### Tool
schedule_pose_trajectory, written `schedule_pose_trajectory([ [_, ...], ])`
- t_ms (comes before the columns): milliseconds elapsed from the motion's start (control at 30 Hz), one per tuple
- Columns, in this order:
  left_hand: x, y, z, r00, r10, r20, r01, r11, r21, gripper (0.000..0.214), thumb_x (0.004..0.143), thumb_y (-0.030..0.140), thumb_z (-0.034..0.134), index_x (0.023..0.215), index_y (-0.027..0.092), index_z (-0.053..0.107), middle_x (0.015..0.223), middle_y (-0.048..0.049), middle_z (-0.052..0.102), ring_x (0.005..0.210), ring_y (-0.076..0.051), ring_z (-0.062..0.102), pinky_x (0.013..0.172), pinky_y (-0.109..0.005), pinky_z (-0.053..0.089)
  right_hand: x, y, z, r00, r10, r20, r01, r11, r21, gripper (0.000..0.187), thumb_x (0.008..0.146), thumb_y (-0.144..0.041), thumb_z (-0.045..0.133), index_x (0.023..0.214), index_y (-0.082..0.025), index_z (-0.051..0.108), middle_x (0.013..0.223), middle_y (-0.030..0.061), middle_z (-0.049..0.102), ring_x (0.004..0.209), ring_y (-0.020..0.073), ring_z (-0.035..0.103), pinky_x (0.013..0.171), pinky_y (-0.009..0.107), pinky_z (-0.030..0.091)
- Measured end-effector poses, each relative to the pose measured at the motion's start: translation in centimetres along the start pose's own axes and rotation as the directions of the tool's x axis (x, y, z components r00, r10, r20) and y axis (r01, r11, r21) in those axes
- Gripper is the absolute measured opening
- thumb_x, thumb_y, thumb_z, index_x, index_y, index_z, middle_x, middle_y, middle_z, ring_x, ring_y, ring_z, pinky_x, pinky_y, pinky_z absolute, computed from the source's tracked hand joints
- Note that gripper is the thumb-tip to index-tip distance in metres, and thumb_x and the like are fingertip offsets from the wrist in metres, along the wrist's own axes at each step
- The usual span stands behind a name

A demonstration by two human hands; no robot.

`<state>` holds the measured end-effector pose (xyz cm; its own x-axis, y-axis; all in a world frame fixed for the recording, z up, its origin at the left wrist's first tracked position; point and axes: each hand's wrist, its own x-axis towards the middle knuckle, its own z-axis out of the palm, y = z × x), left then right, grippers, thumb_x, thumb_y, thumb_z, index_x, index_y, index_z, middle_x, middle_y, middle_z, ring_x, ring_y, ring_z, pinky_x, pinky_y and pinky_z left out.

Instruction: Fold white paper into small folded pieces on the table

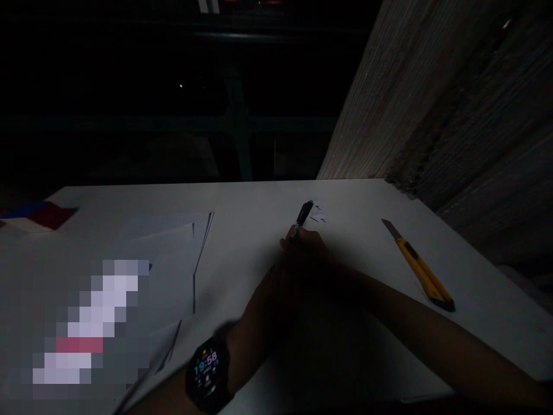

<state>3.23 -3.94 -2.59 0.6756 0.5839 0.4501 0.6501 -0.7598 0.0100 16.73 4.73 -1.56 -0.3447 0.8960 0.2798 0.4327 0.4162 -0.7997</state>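
Note:
A black pen (305, 213) rises at a slant from my right hand (307, 249), whose fingers are closed around its lower part. Beside and slightly below it is my left hand (276, 291), close against the right one and deep in shadow. Its fingers are too dark to make out, and so is anything between them. A smartwatch (208, 369) with a lit face is on my left wrist. Just beyond the pen lie small white scraps (318, 212) with dark marks. To the right of my hands, a yellow utility knife (421, 268) rests on the white table (354, 202) with its blade out.
Several sheets of paper (168, 253) lie on the left, partly under a pixelated patch. A blue, red and white object (41, 214) sits at the far left. Pale curtain-like fabric (367, 115) hangs at the back right. Beyond the table's back edge it is very dark.

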Motion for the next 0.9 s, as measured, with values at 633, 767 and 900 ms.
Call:
schedule_pose_trajectory([
  [633,-0.24,-0.13,0.33,1.0,-0.018,0.019,0.018,1.0,-0.001,0.033,0.086,0.008,0.033,0.114,0.001,0.048,0.097,-0.0189,0.06,0.096,-0.026,0.056,0.085,-0.05,0.046,0.03,-0.16,0.19,0.999,-0.007,0.049,0.01,0.997,-0.075,0.018,0.078,-0.024,0.049,0.064,-0.019,0.038,0.057,-0.0028,0.044,0.05,0.0084,0.038,0.051,0.023,0.03],
  [767,-0.28,-0.2,0.59,1.0,-0.013,0.02,0.013,1.0,0.019,0.032,0.087,0.008,0.031,0.114,0.002,0.048,0.098,-0.0184,0.06,0.095,-0.025,0.057,0.085,-0.049,0.046,0.13,0.3,0.35,0.999,-0.02,0.041,0.024,0.996,-0.085,0.018,0.078,-0.025,0.049,0.065,-0.019,0.038,0.057,-0.0027,0.044,0.05,0.0083,0.038,0.051,0.023,0.031],
  [900,-0.32,-0.12,0.53,1.0,0.0,0.01,-0.001,0.999,0.041,0.035,0.087,0.008,0.032,0.119,0.0,0.043,0.106,-0.022,0.058,0.101,-0.027,0.055,0.088,-0.051,0.044,0.11,0.34,0.35,0.999,-0.014,0.047,0.018,0.996,-0.086,0.017,0.078,-0.026,0.049,0.066,-0.019,0.039,0.058,-0.0022,0.046,0.05,0.0089,0.04,0.051,0.024,0.031],
])
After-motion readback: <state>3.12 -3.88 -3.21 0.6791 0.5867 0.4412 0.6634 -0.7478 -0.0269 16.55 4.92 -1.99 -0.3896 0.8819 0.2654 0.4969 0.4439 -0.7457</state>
